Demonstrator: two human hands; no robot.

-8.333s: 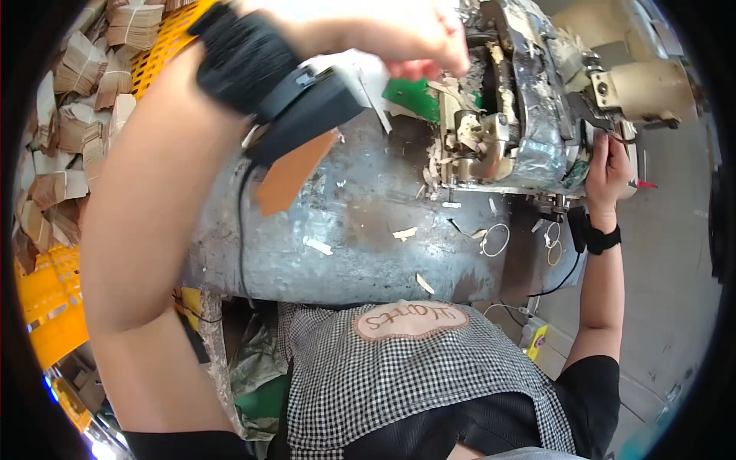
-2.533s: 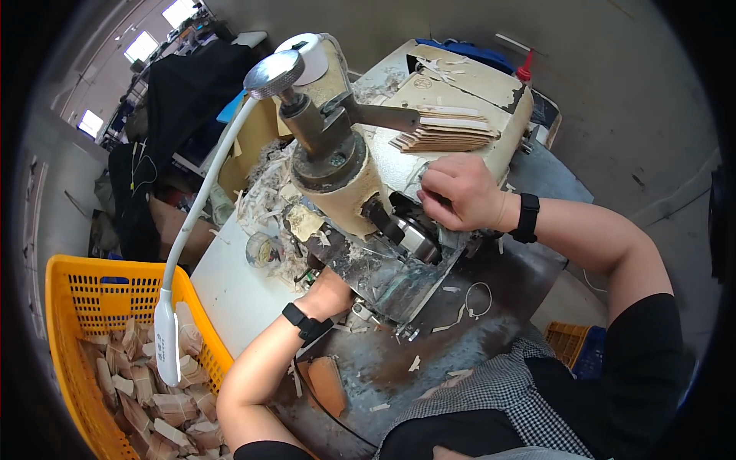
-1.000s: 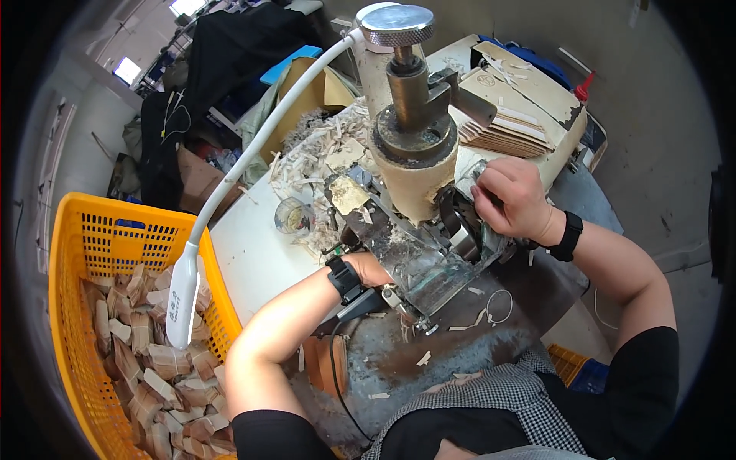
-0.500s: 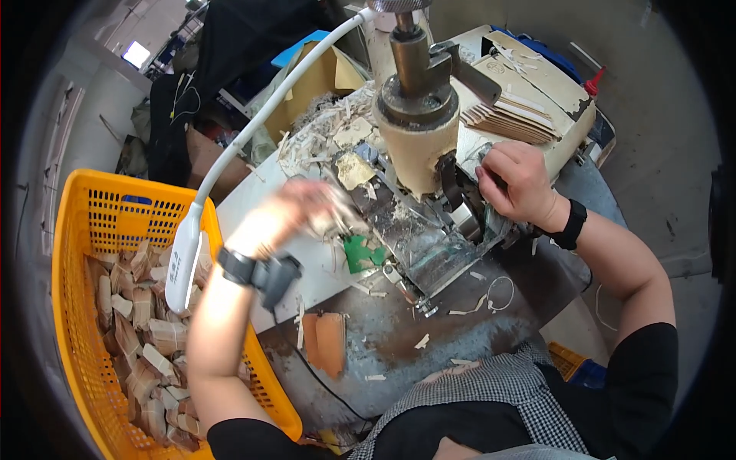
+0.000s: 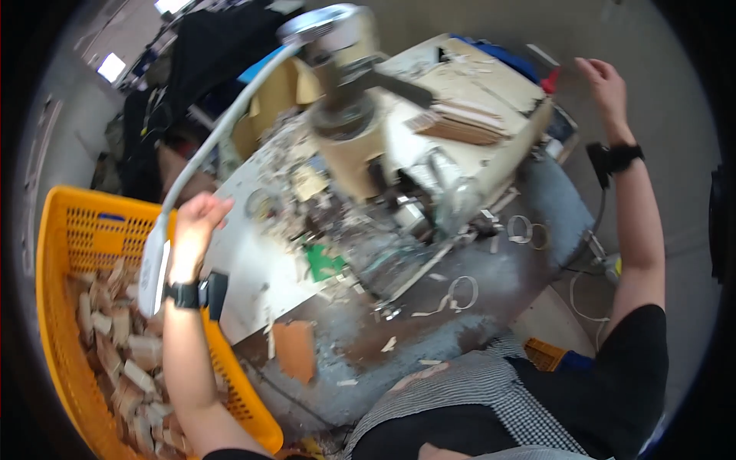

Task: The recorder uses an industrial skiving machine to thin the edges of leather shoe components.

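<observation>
My left hand is raised over the white board beside the yellow crate's inner corner. Its fingers are loosely bent, and I see nothing in them. The white gooseneck lamp hangs right beside that wrist. Far off to the right, my right hand is lifted beyond the machine's body, its fingers stretched and holding nothing visible. Between my arms stands a cream bench machine with a dark metal lever and a shiny roller. A stack of tan flat pieces lies on its top.
The yellow crate at left holds many bundled tan pieces. Scraps and shavings cover the board behind the machine. A green piece, an orange-brown piece and a pale loop lie near the front.
My right hand has left the machine and swung up and out to the right. My left hand has moved left, away from the machine. The view has shifted too.
</observation>
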